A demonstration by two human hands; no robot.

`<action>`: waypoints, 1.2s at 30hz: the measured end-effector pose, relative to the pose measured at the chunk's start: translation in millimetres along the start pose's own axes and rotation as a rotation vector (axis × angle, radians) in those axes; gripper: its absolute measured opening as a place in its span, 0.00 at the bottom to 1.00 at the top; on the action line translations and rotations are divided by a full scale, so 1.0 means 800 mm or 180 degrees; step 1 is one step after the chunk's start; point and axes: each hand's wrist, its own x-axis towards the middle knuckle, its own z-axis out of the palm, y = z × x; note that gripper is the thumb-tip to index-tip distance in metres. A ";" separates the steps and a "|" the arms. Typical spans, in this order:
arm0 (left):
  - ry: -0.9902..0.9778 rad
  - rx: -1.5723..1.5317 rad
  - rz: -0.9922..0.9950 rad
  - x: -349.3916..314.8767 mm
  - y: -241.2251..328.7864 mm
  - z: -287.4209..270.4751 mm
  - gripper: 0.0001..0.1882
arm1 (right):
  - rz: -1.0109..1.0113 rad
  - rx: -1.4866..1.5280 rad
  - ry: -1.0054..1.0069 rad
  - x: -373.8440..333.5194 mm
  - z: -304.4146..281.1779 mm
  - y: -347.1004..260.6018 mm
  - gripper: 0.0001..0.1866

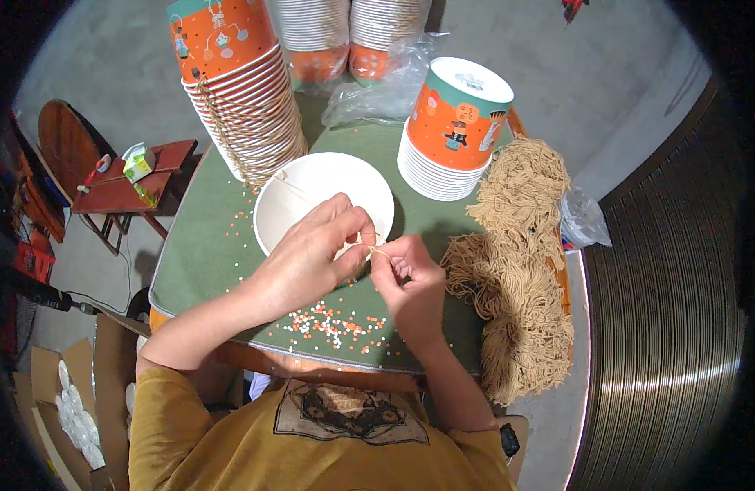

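Observation:
My left hand (316, 244) and my right hand (408, 282) meet over the near rim of a white paper bucket (361, 184). Both hands are closed in a pinch on a thin tan string (373, 247), fingertips almost touching. A strand of similar string lies across the bucket's far left rim. Beyond my left hand rises a tall stack of orange-and-white paper buckets (251, 106), turned upside down and tilted, with many tan strings hung along its side. To the right stands a shorter upside-down bucket stack (455, 131).
Bundles of tan string (521, 270) cover the green tabletop's (206, 237) right side. Small orange and white beads (332, 327) lie scattered near me. More bucket stacks (312, 37) and clear plastic wrap (381, 86) stand at the back. An opened carton (75, 409) sits lower left.

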 end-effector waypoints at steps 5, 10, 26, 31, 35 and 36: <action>-0.0190 -0.0915 -0.0432 0.002 0.004 0.001 0.05 | -0.0486 -0.0826 0.0084 0.000 -0.001 0.002 0.06; -0.0327 -0.1385 -0.0712 -0.001 -0.004 0.002 0.04 | -0.0894 -0.1195 0.0144 0.000 0.000 0.004 0.07; -0.0385 -0.2338 -0.1282 0.003 -0.002 0.002 0.06 | -0.1082 -0.1326 0.0158 0.001 0.001 0.003 0.07; -0.0350 -0.2194 -0.1162 0.005 0.005 0.001 0.08 | -0.0330 -0.0573 0.0100 -0.001 0.002 0.003 0.05; -0.0299 -0.2049 -0.0940 0.004 0.001 0.003 0.08 | 0.0178 0.0343 0.0039 0.002 0.005 0.005 0.03; -0.0301 -0.2050 -0.0942 0.004 0.001 0.004 0.08 | 0.0181 0.0343 0.0040 0.002 0.005 0.006 0.03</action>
